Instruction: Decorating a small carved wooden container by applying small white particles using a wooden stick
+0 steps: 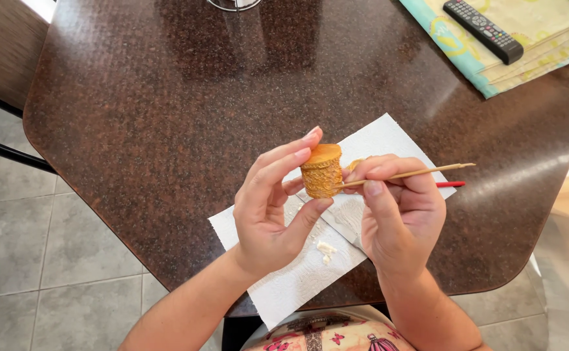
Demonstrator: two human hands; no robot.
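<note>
Golden and ridged, the small pot point(322, 172) sits pinched in our left hand point(272, 208), fingers curled over its flat top and the thumb pressing up from below, so it hangs above the paper towel point(297, 276) rather than resting on it. Our right hand point(401, 214) is closed around a thin wooden stick point(408, 174), gripped between thumb and forefinger. What matters is how the stick lies: its long axis runs nearly level, from upper right down to the left, and its near tip touches the pot's side just beside our right thumb. So the pot lies directly left of the right hand, close against it, and the left hand is the one carrying it. The stick's far end points out past the towel's edge, where a red tip point(450, 184) shows (whether it belongs to this stick or to something lying beneath, we cannot tell). White crumbs point(326, 249) lie on the towel below our hands. A remote point(483, 30) rests on a folded cloth point(538, 39) at the table's point(167, 117) far corner, well apart.
</note>
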